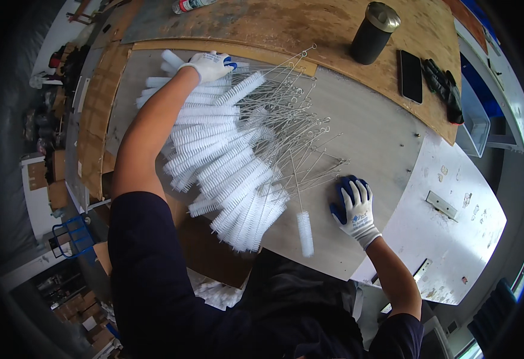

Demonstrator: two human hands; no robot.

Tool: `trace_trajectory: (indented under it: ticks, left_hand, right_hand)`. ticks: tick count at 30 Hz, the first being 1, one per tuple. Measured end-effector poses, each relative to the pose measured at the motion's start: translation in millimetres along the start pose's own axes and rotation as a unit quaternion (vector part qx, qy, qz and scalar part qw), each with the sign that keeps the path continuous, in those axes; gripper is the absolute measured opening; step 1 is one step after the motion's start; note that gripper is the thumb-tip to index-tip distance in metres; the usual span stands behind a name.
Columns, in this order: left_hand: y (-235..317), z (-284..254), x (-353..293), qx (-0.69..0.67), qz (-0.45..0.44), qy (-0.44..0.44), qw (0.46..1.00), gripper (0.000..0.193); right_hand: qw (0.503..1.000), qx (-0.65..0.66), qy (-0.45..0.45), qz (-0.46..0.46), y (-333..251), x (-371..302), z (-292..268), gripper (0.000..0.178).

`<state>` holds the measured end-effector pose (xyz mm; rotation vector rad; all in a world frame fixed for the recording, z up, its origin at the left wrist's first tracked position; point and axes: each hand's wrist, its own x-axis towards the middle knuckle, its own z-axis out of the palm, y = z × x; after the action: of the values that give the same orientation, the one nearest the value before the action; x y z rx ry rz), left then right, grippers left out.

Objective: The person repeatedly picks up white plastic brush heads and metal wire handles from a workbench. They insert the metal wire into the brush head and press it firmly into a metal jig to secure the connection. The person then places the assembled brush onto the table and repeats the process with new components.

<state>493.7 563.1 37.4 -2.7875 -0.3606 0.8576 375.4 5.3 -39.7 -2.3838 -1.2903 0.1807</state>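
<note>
there's a big pile of white bristle brushes (220, 149) on the grey tabletop (370, 119), looped wire handles mostly pointing right, plus a single brush (305, 233) sticking out toward the front edge. left hand (211, 66) is at the pile's far end, fingers curled, can't tell if they're gripping anything. right hand (353, 206) sits near the handle tips, thumb spread from the fingers, no brush in it. i'd guess they're light, springy bristles, bendy wire, so grab the wire near the bristles.

Bristly brushes (219, 157) have shiny metal stems (289, 110); 1 phone (411, 76) is glossy; the half-seen bottle (191, 5) looks plastic.
</note>
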Motion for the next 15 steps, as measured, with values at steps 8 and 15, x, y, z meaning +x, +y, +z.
trace_trajectory:
  ticks: [8,15]
  left_hand:
    - [60.3,-2.0,-22.6,-0.054,-0.024,0.027,0.998,0.073]
    - [118.2,-6.8,-27.3,-0.007,0.004,0.069,0.998,0.074]
  right_hand:
    - [1.000,0.004,0.017,0.012,-0.9,0.4,-6.2,0.059]
    - [0.995,0.034,0.083,0.033,11.9,-9.7,5.2,0.049]
